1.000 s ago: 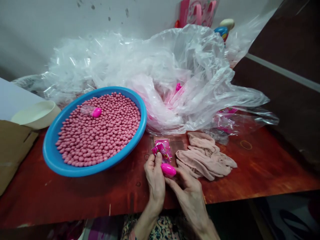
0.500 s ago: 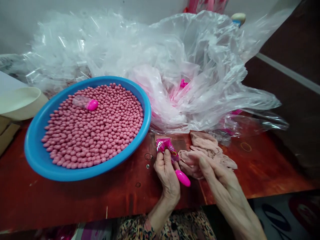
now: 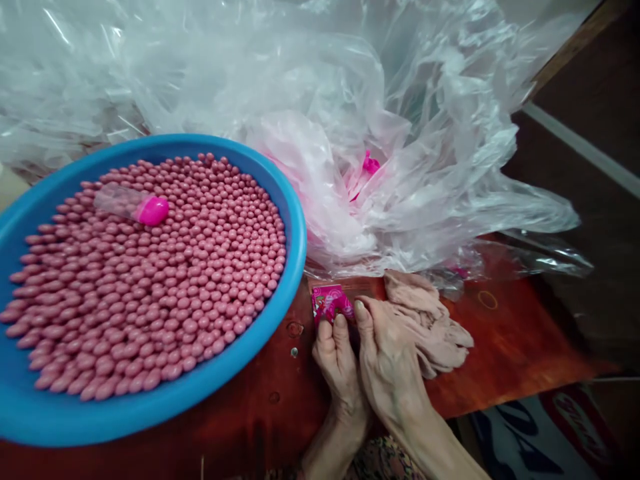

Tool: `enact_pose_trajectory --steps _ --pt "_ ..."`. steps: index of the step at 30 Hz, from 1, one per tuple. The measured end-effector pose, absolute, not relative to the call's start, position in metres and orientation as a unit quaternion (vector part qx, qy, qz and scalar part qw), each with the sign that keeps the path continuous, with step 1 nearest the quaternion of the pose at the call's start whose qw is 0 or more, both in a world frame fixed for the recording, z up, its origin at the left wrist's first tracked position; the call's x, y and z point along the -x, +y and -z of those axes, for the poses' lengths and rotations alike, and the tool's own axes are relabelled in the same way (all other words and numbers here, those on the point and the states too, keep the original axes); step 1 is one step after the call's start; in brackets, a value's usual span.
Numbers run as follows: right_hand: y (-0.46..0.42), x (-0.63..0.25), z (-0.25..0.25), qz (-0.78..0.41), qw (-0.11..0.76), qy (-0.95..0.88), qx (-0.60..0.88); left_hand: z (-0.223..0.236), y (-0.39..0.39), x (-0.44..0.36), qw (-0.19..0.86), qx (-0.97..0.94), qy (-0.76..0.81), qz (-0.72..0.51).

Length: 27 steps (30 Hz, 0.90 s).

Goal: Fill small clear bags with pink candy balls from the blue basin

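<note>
The left hand (image 3: pixel 337 363) and right hand (image 3: pixel 390 357) come together at the front edge of the red-brown tabletop (image 3: pixel 505 340), and between them sits a small pink foil packet (image 3: pixel 330 303). The left hand's fingers are pressed together, their tips pinching the packet's lower edge, while the right hand's fingers lie close together with one fingertip (image 3: pixel 361 308) at its right edge. Whether the right hand is gripping or only touching, I cannot tell. Taking the hands as the clock's center, the packet sits at twelve, a blue plastic basin (image 3: pixel 297 267) of glossy pink candies (image 3: pixel 150 280) lies at ten, and rumpled beige fabric (image 3: pixel 425 327) lies at two. Clear plastic sheeting (image 3: pixel 440 113) is heaped behind them all. Foil this small seems best handled by its edges, with the fingertips light and the wrists low, so that it stays flat and doesn't crease — a firm pinch should be enough. Compared with the frame half a second earlier, the hands have closed up, and the hot-pink capsule no longer shows beside the left hand — it may be hidden behind the fingers, but I cannot tell.
</note>
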State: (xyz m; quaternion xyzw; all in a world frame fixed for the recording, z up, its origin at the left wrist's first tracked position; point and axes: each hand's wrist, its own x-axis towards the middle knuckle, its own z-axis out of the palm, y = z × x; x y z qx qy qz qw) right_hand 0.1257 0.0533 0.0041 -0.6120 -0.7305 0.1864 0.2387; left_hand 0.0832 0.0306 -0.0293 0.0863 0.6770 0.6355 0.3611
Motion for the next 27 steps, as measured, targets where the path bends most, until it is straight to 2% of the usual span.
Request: enact_pose_trajectory --steps 13,22,25,27 --pt "0.086 -0.138 -0.006 -0.234 0.213 -0.723 0.614 0.028 0.031 -0.09 0.386 -0.086 0.713 -0.579" --pt "0.096 -0.142 -0.008 -0.413 0.256 -0.604 0.632 0.02 0.034 -0.085 0.409 -0.115 0.708 -0.564" --pt "0.099 -0.141 -0.014 -0.535 0.307 -0.493 0.614 0.021 0.037 -0.085 0.42 -0.115 0.693 -0.574" --pt "0.093 -0.141 -0.019 -0.57 0.344 -0.443 0.601 0.021 0.04 -0.084 0.43 -0.118 0.676 -0.587"
